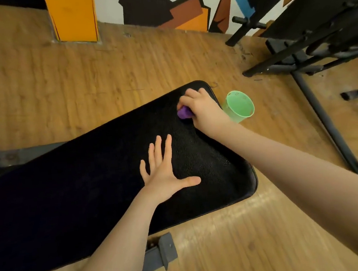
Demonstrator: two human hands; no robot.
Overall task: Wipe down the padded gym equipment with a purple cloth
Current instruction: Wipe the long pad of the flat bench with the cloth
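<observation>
head view: right hand (201, 109) fingers curl round the purple cloth (184, 112), bunched under them on the black pad (91, 187)'s far corner. left hand (166, 173) lies flat, fingers spread, probably bracing.

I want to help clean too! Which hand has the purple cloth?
The right hand, far along the black bench pad, grips the bunched purple cloth. The left hand lies flat, fingers spread, holding nothing.
</observation>
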